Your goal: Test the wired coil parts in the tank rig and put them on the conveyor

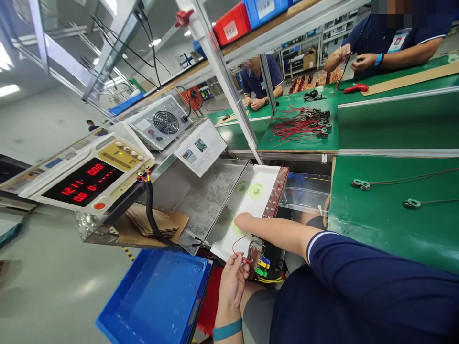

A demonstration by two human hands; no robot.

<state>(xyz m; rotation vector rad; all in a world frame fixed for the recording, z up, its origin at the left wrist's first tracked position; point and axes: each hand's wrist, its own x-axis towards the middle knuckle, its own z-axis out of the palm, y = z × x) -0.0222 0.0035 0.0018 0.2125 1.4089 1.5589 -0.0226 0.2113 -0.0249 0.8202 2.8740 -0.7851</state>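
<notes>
The left hand (234, 274) pinches a red wire (234, 245) beside the lower edge of the white surface (251, 208); the wire curves up toward the right hand (244, 221), which partly covers a yellow-green ring (237, 229), fingers hidden, so I cannot tell its grip
</notes>
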